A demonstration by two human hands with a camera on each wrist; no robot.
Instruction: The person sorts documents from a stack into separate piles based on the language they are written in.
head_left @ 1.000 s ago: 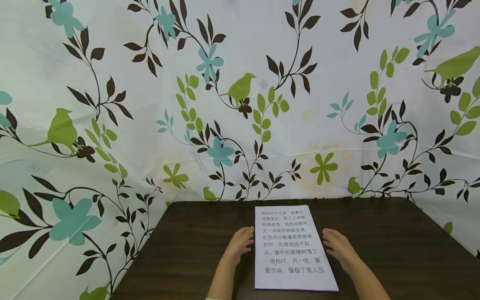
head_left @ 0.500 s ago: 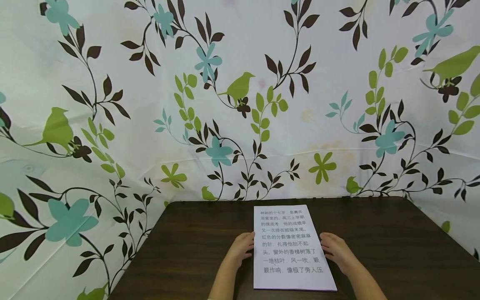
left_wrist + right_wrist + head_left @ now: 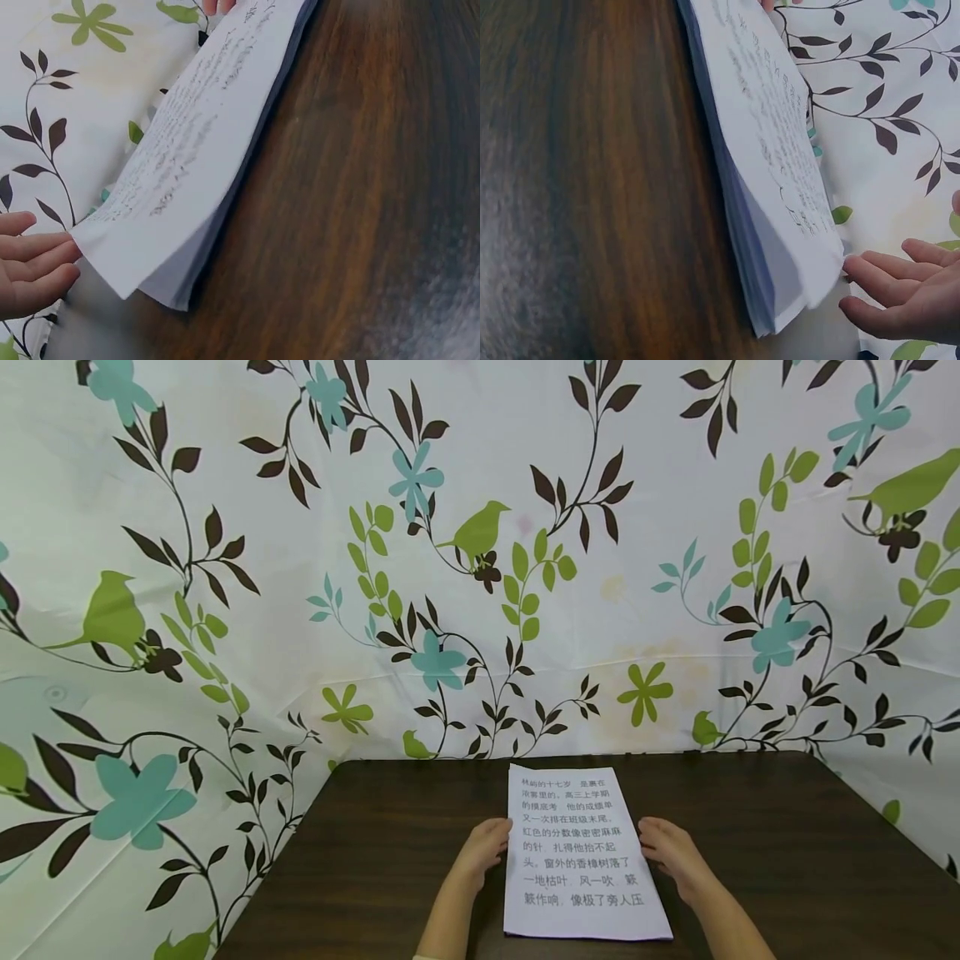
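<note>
A stack of white paper [image 3: 558, 922] printed with large Chinese characters lies on the table between the two hands. My left hand [image 3: 478, 852] touches the left edge of the top sheet [image 3: 176, 232] with its fingertips; the fingers [image 3: 45, 251] are fairly straight. From the other side, my right hand [image 3: 671, 853] touches the right edge with loosely extended fingers [image 3: 881, 281]. Both wrist views show the top sheet bowed and raised along its side edges, with a gap above the lower sheets [image 3: 742, 262]. Whether either thumb is beneath the sheet cannot be told.
The dark wood-grain table [image 3: 375, 852] extends on both sides of the stack. Behind its far edge hangs a white cloth [image 3: 570, 618] patterned with leaves, flowers and green birds.
Both hands have come inward from beside the stack to touch its side edges. The top sheet has lifted at the sides and shifted slightly, its far left corner now raised.
</note>
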